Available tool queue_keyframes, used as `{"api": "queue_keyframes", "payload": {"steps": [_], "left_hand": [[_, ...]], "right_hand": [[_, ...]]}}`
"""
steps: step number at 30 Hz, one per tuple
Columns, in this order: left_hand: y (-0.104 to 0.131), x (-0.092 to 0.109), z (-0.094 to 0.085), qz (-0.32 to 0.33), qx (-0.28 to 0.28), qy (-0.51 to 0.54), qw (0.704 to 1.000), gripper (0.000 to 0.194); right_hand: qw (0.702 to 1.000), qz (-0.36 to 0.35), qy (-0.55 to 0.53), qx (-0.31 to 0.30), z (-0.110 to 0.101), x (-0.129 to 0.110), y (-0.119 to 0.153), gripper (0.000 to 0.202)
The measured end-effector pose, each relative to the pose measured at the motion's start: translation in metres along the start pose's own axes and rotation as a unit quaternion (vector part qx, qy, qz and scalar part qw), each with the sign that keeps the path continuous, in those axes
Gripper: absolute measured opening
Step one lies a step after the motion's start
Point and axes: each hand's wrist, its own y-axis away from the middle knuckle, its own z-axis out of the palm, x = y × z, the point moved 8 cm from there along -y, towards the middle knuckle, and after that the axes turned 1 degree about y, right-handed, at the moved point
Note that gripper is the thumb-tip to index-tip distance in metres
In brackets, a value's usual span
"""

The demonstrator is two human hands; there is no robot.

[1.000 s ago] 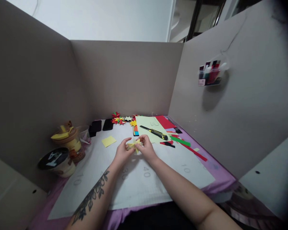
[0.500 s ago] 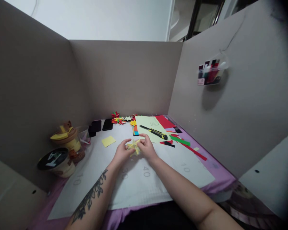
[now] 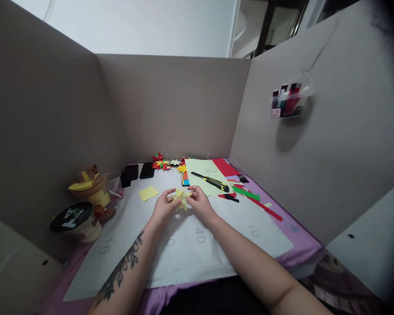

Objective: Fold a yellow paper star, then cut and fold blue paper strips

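Observation:
A pale yellow folded paper star (image 3: 181, 200) is held between my two hands above the white sheet (image 3: 184, 258). My left hand (image 3: 165, 205) pinches its left points between thumb and fingers. On the other side, my right hand (image 3: 199, 203) grips the right points in the same way. The star's pointed tips show between the fingertips; its underside is hidden. Left of my left hand lies a small yellow paper square (image 3: 148, 193). Beyond my right hand a black and yellow utility knife (image 3: 212, 181) rests on a pale green paper sheet (image 3: 197, 168).
Finished paper stars (image 3: 162, 165) in several colours sit at the back, beside a black phone (image 3: 147, 170). Red paper (image 3: 225, 167) and cut strips (image 3: 265, 207) lie at the right. Tubs (image 3: 77, 222) stand at the left edge. Grey partitions (image 3: 170, 105) enclose the table.
The star has turned slightly in my hands, its face showing differently. Fingers of both hands have shifted a little on its points. The other things stay where they were.

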Motion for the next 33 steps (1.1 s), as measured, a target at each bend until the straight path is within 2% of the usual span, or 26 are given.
{"api": "queue_keyframes", "payload": {"steps": [5, 10, 15, 18, 21, 25, 33], "left_hand": [[0.000, 0.000, -0.002, 0.019, 0.016, -0.063, 0.998, 0.055], [0.003, 0.008, 0.002, 0.040, 0.011, -0.037, 0.998, 0.050], [0.003, 0.013, 0.005, 0.070, 0.002, -0.045, 0.997, 0.044], [0.001, 0.013, 0.003, 0.089, -0.002, -0.068, 0.994, 0.034], [0.001, 0.016, 0.000, 0.118, 0.008, -0.109, 0.987, 0.022], [0.003, 0.020, 0.001, 0.161, 0.009, -0.185, 0.969, 0.011], [0.006, 0.020, 0.006, 0.177, -0.010, -0.191, 0.965, 0.014]], "right_hand": [[1.000, -0.017, 0.006, 0.014, -0.002, -0.004, -0.001, 0.028], [0.999, -0.026, -0.023, 0.022, -0.004, -0.006, -0.002, 0.027], [0.999, -0.006, -0.046, 0.022, -0.004, 0.000, -0.002, 0.026], [0.998, -0.033, -0.002, 0.049, -0.008, -0.005, 0.000, 0.027], [0.985, -0.110, 0.105, 0.085, -0.011, -0.021, 0.006, 0.027], [0.963, -0.187, 0.186, 0.053, -0.002, -0.039, 0.012, 0.019], [0.968, -0.170, 0.185, 0.019, -0.001, -0.042, 0.012, 0.009]]}}
